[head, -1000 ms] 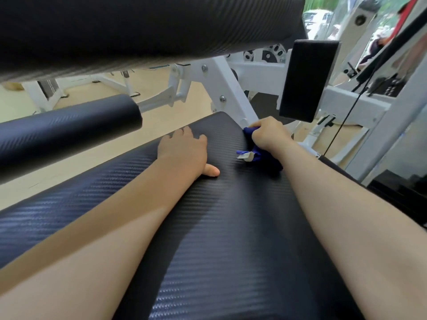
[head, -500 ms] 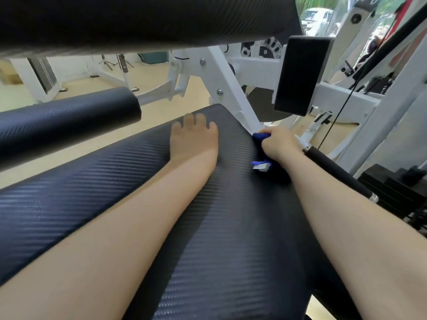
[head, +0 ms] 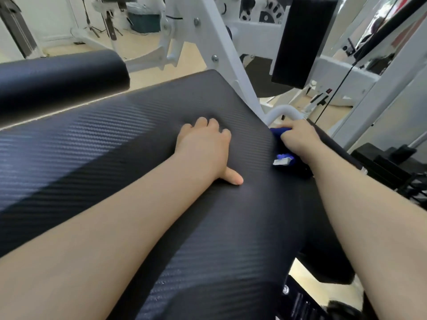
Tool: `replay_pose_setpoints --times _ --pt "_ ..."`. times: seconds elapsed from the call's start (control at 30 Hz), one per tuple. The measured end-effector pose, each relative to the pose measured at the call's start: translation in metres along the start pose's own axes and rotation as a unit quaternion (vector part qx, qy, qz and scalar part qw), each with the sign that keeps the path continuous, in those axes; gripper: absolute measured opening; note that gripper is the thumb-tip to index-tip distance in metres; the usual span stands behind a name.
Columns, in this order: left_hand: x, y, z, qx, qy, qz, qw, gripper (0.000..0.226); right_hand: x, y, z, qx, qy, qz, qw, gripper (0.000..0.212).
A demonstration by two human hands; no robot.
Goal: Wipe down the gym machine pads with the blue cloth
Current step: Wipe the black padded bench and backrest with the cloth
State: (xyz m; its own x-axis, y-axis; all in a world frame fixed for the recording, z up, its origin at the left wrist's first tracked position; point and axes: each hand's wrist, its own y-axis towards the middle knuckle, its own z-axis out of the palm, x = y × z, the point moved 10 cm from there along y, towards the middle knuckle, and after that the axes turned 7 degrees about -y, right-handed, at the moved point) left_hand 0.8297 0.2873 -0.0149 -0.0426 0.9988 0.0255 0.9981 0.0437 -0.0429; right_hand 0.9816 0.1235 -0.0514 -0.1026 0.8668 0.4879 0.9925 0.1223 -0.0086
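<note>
A wide black carbon-weave pad (head: 143, 139) fills the middle of the view. My left hand (head: 204, 148) presses flat on it, thumb spread to the right. My right hand (head: 299, 142) grips the blue cloth (head: 277, 131) at the pad's right edge, where the pad drops off. A white tag (head: 281, 161) on the cloth sticks out below the hand. Most of the cloth is hidden under my fingers.
A black roller pad (head: 57, 75) lies at the left. A white frame bar (head: 221, 54) rises behind the pad, with a curved white handle (head: 283, 112) by my right hand. A small upright black pad (head: 300, 40) stands at the upper right, a cable beside it.
The view dropped and the upper roller pad left the frame. My right hand slid with the cloth along the pad's right edge. My left hand's thumb spread out again.
</note>
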Motion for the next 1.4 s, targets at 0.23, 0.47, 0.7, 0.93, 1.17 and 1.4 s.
replay_pose_setpoints --times 0.23,0.47,0.7,0.93,1.17,1.4 --pt "-0.006 -0.001 0.006 0.059 -0.013 -0.046 0.997 0.109 -0.075 -0.05 0.001 0.109 -0.063 0.134 0.983 0.038" --pt "-0.037 0.028 0.002 0.103 0.006 -0.028 0.994 0.085 -0.048 -0.034 0.001 0.053 0.092 0.116 0.988 0.025" --pt "-0.062 0.079 0.004 0.129 0.015 0.044 0.991 0.102 -0.119 -0.067 0.006 0.178 -0.015 0.209 0.961 0.032" --pt "-0.061 0.076 0.012 0.119 -0.011 0.042 0.992 0.1 -0.06 -0.034 0.014 0.16 0.132 0.204 0.957 0.028" --pt "-0.057 0.079 0.012 0.139 -0.011 0.037 0.99 0.099 -0.142 -0.093 0.002 0.257 0.052 0.335 0.905 0.026" --pt "-0.058 0.079 0.01 0.09 -0.021 0.041 0.995 0.103 -0.107 -0.069 0.01 0.198 0.152 0.34 0.907 0.012"
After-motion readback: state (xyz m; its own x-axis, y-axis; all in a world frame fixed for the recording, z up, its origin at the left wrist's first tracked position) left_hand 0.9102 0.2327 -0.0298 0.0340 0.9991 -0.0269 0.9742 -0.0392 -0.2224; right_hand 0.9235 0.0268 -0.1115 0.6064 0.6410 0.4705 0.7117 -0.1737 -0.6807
